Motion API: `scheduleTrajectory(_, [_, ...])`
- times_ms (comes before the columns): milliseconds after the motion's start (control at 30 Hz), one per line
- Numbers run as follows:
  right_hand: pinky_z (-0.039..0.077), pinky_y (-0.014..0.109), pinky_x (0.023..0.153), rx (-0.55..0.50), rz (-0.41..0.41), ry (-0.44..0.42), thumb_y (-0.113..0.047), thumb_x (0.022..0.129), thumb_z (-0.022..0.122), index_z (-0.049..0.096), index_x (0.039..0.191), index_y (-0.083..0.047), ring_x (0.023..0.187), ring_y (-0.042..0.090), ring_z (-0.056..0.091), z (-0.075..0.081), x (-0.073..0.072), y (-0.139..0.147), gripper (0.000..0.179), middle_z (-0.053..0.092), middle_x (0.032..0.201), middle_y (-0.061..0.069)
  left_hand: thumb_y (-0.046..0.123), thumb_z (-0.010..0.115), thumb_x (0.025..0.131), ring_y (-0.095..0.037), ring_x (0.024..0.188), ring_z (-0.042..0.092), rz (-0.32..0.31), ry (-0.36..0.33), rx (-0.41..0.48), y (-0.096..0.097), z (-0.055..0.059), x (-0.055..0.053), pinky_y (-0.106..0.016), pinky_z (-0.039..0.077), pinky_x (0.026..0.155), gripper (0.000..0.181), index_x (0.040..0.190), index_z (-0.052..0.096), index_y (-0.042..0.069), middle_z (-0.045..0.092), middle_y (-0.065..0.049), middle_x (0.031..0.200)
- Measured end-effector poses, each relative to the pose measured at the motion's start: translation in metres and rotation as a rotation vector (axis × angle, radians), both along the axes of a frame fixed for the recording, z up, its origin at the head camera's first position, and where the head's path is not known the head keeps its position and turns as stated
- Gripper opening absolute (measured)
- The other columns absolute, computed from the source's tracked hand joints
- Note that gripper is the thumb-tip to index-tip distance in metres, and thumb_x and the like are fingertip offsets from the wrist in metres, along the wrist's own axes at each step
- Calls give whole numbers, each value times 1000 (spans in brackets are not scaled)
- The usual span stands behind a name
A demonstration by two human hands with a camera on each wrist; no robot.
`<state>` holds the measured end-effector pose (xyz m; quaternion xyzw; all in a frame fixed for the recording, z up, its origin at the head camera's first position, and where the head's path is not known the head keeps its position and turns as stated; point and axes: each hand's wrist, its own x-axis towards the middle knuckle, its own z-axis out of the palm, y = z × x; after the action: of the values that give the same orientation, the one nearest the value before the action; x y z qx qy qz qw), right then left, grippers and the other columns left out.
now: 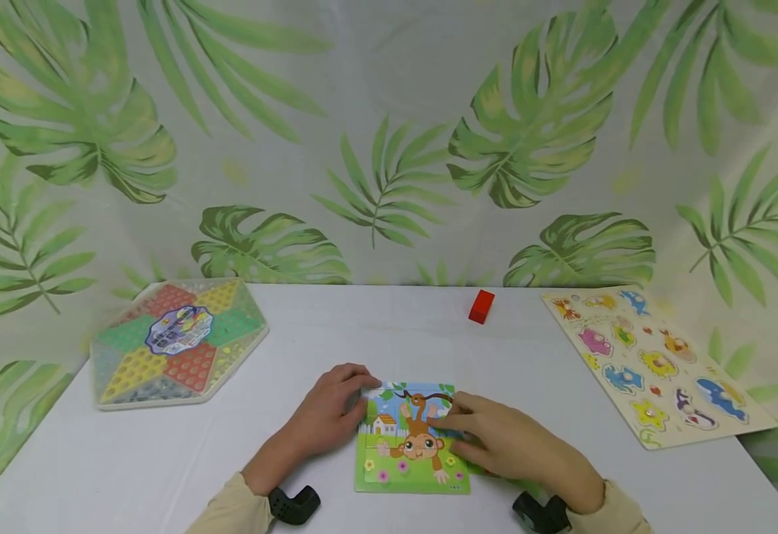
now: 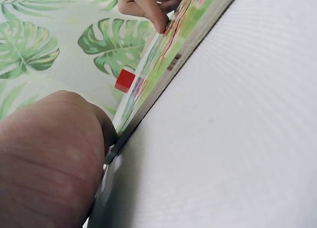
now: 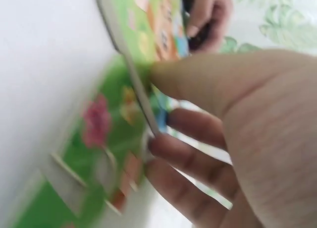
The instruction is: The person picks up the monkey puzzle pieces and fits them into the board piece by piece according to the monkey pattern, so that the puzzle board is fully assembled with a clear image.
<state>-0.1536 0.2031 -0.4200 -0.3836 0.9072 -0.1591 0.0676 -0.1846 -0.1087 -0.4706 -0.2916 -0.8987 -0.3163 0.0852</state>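
Nearby, left hand (image 1: 332, 408) gripped puzzle (image 1: 407, 445), right hand (image 1: 505, 436) touched it, fingers apart; game (image 1: 175, 345) lay left, block (image 1: 481, 306) far, picture board (image 1: 631, 357) right.

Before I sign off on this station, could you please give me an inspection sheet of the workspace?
Surface: white table, smooth-looking.
Job's things: monkey puzzle, face up; green patterned board next to it, partly hidden and blurred.
Clutter: red block toward the far edge; hexagonal game box at left; animal board at right.
Grips: left grip holds the monkey puzzle's far left corner; right grip touches its right part.
Cables: nothing seen.
Surroundings: leaf-patterned backdrop behind; black devices at both wrists.
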Motion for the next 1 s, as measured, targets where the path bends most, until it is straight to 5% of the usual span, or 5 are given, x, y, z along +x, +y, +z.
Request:
scheduleTrajectory(267, [53,35,98,12,-13,-136,-48,89,78,59,146,-23,117,11,56,8,-7,21,66,61,131,-8,10,63,97,-24,126,57,0,-3,-3,1,1,2,-49,46,108,28,123,72,14,63,-4,128])
scheduleTrajectory(433, [51,31,96,-3,-95,-264,-56,78,84,53,150,-24,111,7,51,8,-15,33,84,57,122,-14,9,63,96,-25,124,58,1,10,-3,1,3,1,-49,46,108,28,122,72,12,64,-4,127])
scheduleTrajectory(767, [43,23,77,-82,-89,-342,-50,78,87,62,113,-25,90,6,50,3,-24,40,50,55,95,-9,10,63,97,-24,125,57,6,8,-8,0,1,-2,-49,46,108,28,123,72,13,63,-4,128])
scheduleTrajectory(1000, [42,22,77,-58,-65,-350,-46,77,89,61,107,-27,88,5,49,9,-14,35,46,53,92,-10,10,63,96,-25,126,58,3,1,-13,0,1,-1,-49,46,108,28,123,72,13,64,-4,128])
